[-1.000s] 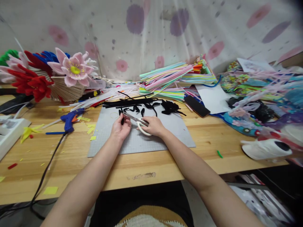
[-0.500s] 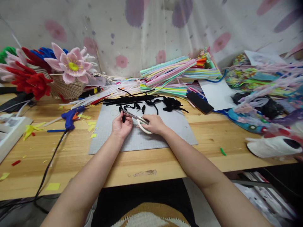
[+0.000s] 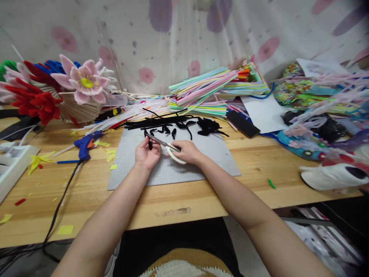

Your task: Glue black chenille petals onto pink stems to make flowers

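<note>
My right hand [image 3: 187,151] is closed around the white handles of a pair of scissors [image 3: 175,157]. Their metal blades point left and reach the fingertips of my left hand [image 3: 147,154]. Between those pinched fingers is a short black pipe cleaner piece [image 3: 150,144], partly hidden by the fingers. Both hands are over a grey cutting mat [image 3: 173,172]. Just beyond them lie a bundle of black pipe cleaners [image 3: 155,122], several small bent black pieces [image 3: 165,129] and a black fuzzy shape [image 3: 206,127] at the right.
A blue glue gun [image 3: 85,146] with its cord lies left of the mat, among yellow scraps. Pipe cleaner flowers [image 3: 86,82] stand at the back left. Pastel pipe cleaners [image 3: 201,86], a black phone [image 3: 242,124] and white paper [image 3: 263,113] are behind and right.
The view has shifted very slightly. Both hands, the scissors and the black piece hold nearly the same position.
</note>
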The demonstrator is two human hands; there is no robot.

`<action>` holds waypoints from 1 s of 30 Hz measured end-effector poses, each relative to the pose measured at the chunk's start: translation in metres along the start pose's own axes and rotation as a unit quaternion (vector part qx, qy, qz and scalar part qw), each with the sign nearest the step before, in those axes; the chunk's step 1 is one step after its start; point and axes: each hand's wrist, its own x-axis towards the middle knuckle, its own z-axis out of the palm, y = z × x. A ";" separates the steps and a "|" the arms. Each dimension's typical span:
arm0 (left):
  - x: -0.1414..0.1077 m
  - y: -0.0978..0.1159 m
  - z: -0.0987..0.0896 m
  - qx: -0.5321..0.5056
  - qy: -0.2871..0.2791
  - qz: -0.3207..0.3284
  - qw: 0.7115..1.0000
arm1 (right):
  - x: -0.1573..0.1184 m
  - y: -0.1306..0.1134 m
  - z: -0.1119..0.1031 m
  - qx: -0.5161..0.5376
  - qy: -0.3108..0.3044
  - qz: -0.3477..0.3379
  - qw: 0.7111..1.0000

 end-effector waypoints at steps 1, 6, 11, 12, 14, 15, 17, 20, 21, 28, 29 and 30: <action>0.000 0.000 0.000 0.002 -0.004 0.000 1.000 | 0.000 -0.001 0.000 0.004 0.001 0.002 1.000; -0.002 0.000 0.000 0.002 -0.024 0.003 1.000 | -0.001 -0.003 0.000 0.026 -0.001 0.011 1.000; -0.003 0.000 0.000 0.015 -0.043 -0.002 0.999 | 0.000 0.000 0.001 0.032 0.002 0.012 0.999; -0.003 0.000 0.000 0.019 -0.046 -0.002 0.999 | 0.000 0.000 0.000 0.030 0.005 0.011 0.999; -0.003 -0.001 0.000 0.024 -0.052 -0.001 0.998 | -0.001 0.001 -0.001 0.025 0.004 0.005 1.000; -0.003 -0.001 0.000 0.025 -0.055 -0.001 0.998 | -0.001 0.001 -0.002 0.022 0.002 0.000 1.000; -0.003 -0.001 0.000 0.027 -0.059 -0.003 0.998 | -0.001 0.000 -0.003 0.013 -0.003 -0.013 1.000; -0.003 -0.002 0.000 0.034 -0.060 -0.004 0.998 | -0.001 -0.001 -0.006 -0.006 -0.005 -0.023 1.000; -0.003 -0.002 0.000 0.036 -0.060 -0.004 0.998 | -0.001 -0.001 -0.006 -0.013 -0.004 -0.023 1.000; -0.003 -0.002 -0.001 0.023 -0.081 -0.012 0.996 | -0.001 -0.001 -0.005 -0.021 0.017 -0.012 1.000; -0.003 -0.002 -0.001 0.023 -0.084 -0.010 0.996 | -0.001 -0.001 -0.004 -0.018 0.019 -0.012 1.000; -0.004 -0.002 -0.001 0.024 -0.087 -0.007 0.996 | -0.001 -0.001 -0.004 -0.016 0.017 -0.014 1.000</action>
